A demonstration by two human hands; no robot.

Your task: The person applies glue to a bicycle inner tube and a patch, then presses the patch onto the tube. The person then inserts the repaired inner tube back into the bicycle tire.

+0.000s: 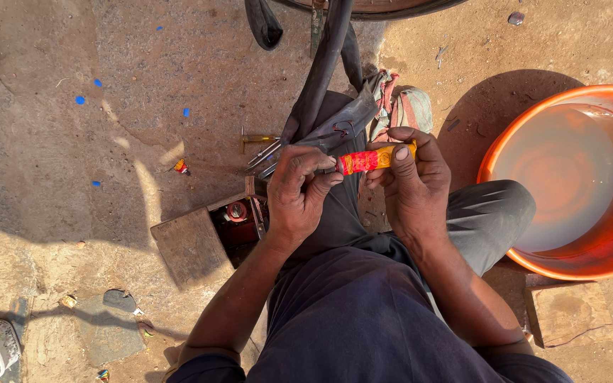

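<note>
My right hand holds a small red and yellow tube level above my lap. The fingertips of my left hand pinch the tube's left end, where its cap sits. A black rubber inner tube runs down from the top of the view and drapes over my knee, just behind both hands. I am seated, with dark trousers and a dark shirt below the hands.
An orange basin of cloudy water stands at the right. A small open wooden box with tools lies at my left knee. Metal pliers, a cloth and a wooden block rest on the dirt ground.
</note>
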